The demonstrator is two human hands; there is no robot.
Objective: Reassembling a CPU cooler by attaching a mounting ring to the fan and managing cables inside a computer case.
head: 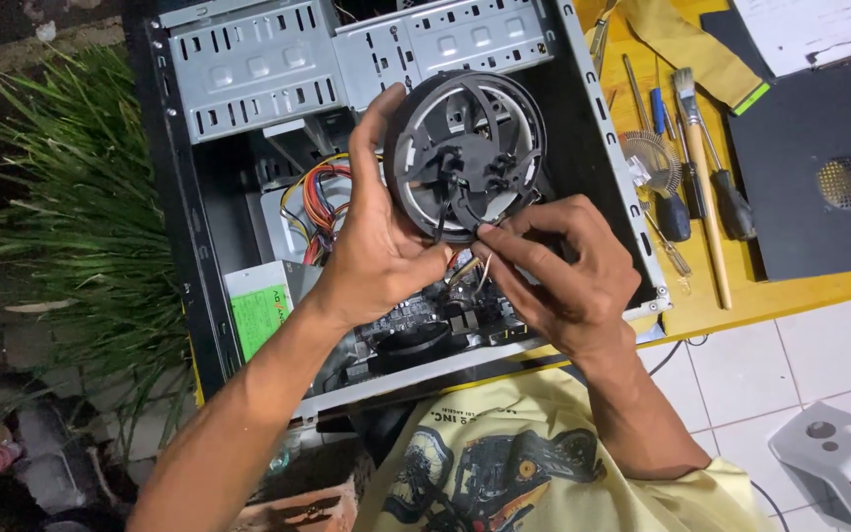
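Note:
A round black cooling fan (465,148) with a white inner ring is held up over an open computer case (248,69). My left hand (376,246) grips the fan's left rim with thumb and fingers. My right hand (563,271) pinches the thin wires (470,266) that hang from the fan's bottom edge. Below the hands lies the motherboard with another black fan (416,340) and a bundle of coloured cables (322,202).
A yellow table (731,296) at right carries a brush (701,167), screwdrivers (667,197), a black side panel (819,167) and a clipboard. A green plant (71,217) stands at left. A white device (829,458) sits on the tiled floor.

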